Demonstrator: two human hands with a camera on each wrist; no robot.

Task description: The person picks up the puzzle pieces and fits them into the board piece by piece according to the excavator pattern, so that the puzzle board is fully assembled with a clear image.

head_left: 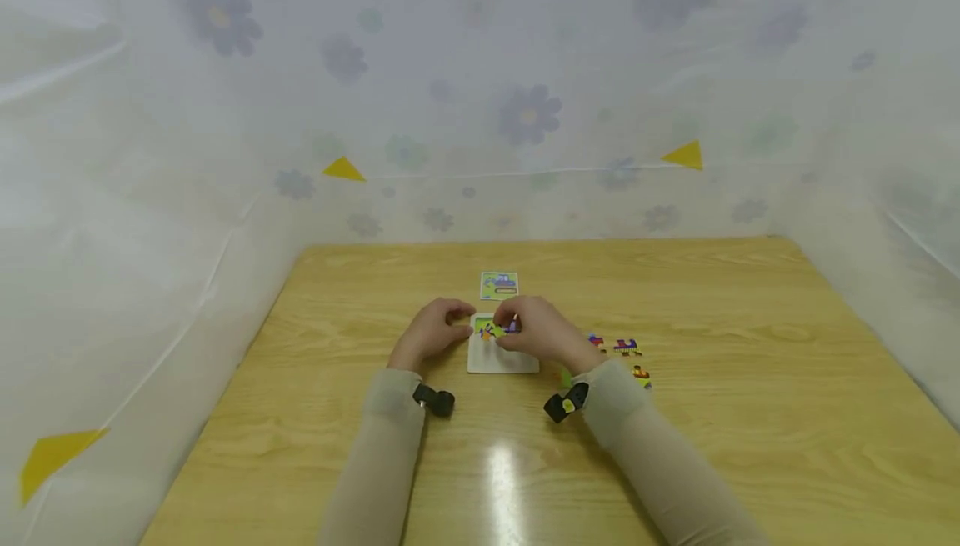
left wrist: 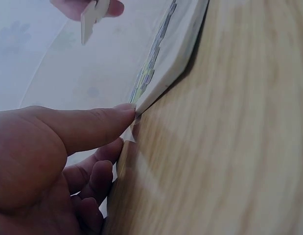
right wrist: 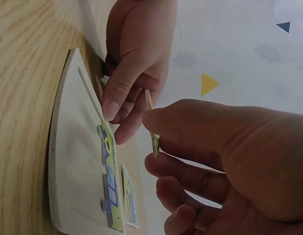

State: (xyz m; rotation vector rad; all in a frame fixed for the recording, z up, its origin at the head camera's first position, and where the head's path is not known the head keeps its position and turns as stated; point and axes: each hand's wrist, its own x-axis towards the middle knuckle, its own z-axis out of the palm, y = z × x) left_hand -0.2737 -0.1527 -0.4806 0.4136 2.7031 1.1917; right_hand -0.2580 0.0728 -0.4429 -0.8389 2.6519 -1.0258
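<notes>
My left hand [head_left: 435, 331] is at the far left corner of a white puzzle board [head_left: 495, 363], its thumb [left wrist: 107, 125] and index finger holding that corner. Over the board, my right hand [head_left: 536, 329] pinches a thin puzzle piece [right wrist: 155, 142] between thumb and fingers. The piece is edge-on in the right wrist view, raised off the board. Joined colourful pieces [right wrist: 111, 191] lie along the board's far side, partly hidden by the right hand in the head view. The board's near part is bare white.
A small picture card [head_left: 499, 285] of a vehicle lies just beyond the board. Several loose puzzle pieces [head_left: 626, 347] are scattered to the right, some near the right sleeve. Flowered white sheeting [head_left: 525, 196] surrounds the wooden table [head_left: 360, 488].
</notes>
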